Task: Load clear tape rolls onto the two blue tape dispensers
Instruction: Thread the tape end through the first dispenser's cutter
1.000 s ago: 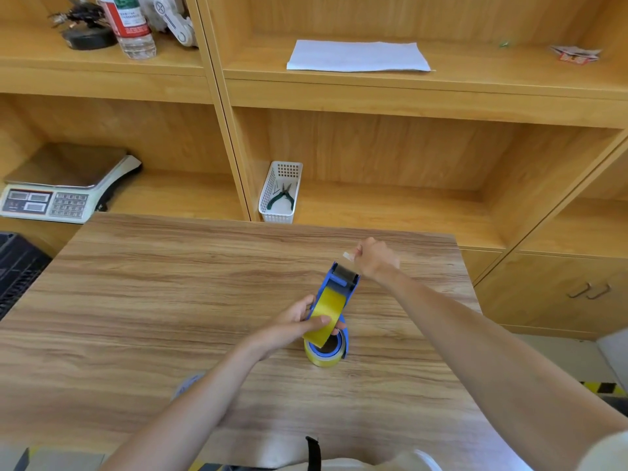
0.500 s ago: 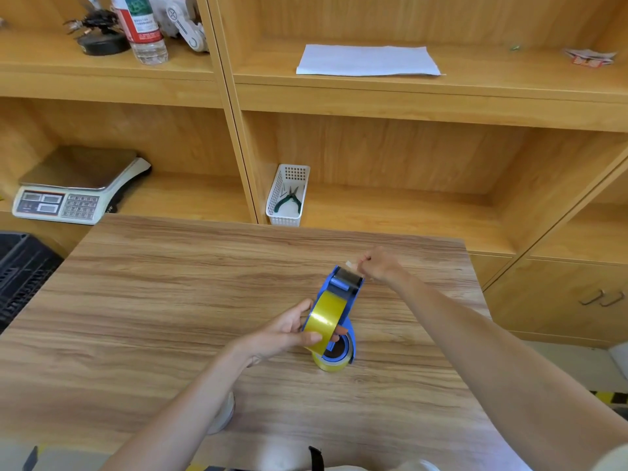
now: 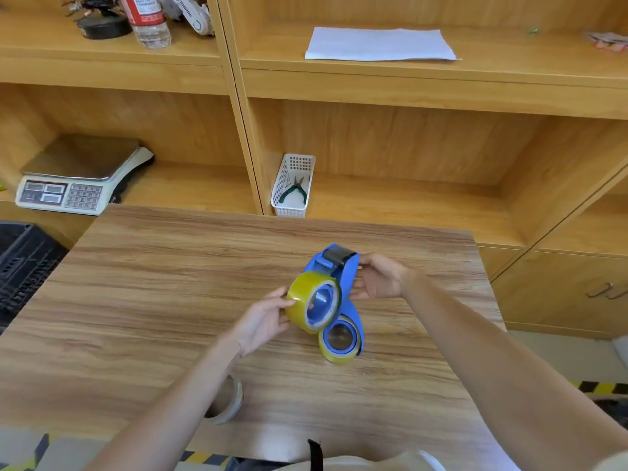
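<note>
The left hand (image 3: 261,322) now cups the yellowish clear tape roll (image 3: 307,300), turned face-on, fingers curled on its rim. The right hand (image 3: 379,277), having dropped the tape end, grips the blue plastic dispenser (image 3: 343,273) mid-tabletop (image 3: 153,283); loading looks nearly finished.

a matt blue plastic tape dispenser (image 3: 343,277) carries a glossy yellowish clear tape roll (image 3: 307,300) above a wood-grain laminate table (image 3: 170,283) with a smooth, low sheen; behind, satin wooden shelving (image 3: 390,86) holds a flat white sheet of paper (image 3: 377,44), a perforated white plastic basket (image 3: 292,185) and a scale with a brushed metal pan (image 3: 78,175)
</note>
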`<state>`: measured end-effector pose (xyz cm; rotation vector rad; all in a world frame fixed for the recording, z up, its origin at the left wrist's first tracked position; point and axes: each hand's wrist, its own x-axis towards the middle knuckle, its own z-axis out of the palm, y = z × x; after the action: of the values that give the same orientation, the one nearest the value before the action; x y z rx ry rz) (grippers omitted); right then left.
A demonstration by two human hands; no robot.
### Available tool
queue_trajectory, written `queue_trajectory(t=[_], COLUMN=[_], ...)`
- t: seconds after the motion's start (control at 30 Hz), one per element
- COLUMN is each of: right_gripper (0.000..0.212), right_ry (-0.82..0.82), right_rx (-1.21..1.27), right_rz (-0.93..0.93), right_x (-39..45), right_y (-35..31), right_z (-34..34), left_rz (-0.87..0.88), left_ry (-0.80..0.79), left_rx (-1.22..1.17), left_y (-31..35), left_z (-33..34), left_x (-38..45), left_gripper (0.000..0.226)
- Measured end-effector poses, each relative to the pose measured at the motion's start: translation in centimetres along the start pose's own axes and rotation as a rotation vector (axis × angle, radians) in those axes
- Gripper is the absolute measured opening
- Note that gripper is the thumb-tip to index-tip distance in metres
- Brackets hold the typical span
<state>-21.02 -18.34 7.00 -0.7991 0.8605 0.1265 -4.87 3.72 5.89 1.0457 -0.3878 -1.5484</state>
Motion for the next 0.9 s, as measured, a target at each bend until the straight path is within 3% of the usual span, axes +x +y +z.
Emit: queue_trajectory(t=[0.07, 0.3, 0.47, 0.67, 0.8, 0.9], right_gripper=[0.028, 0.032, 0.029, 0.033, 0.024, 0.02], right_ry=[-0.009, 0.19, 0.281, 0.398, 0.428, 0.463], right_rx=[0.034, 0.082, 0.115, 0.126, 0.122, 0.085], right_rz=[-0.036, -0.086, -0.039, 0.057, 0.095, 0.089], right_x=[0.7, 2.6, 3.4, 4.2, 4.9, 5.1], right_y=[-0.1, -1.0, -1.3, -1.3, -0.9, -0.5], right_z=[1.3, 5.4, 6.9, 8.0, 8.1, 8.7], left_rz=[0.019, 0.049, 0.072, 0.037, 0.163, 0.177], left_ry=[0.046, 0.197, 0.324, 0.341, 0.449, 0.433], left_rx=[-0.099, -0.126, 0.086, 0.556, 0.903, 1.059], left_y=[0.3, 1.4, 1.9, 2.5, 2.6, 2.7], left_z=[-0.2, -0.4, -1.1, -2.2, -3.0, -3.9], left_x=[0.4, 1.4, 2.5, 3.0, 3.7, 4.3], left_gripper=[0.045, 0.034, 0.041, 0.031, 0.028, 0.027])
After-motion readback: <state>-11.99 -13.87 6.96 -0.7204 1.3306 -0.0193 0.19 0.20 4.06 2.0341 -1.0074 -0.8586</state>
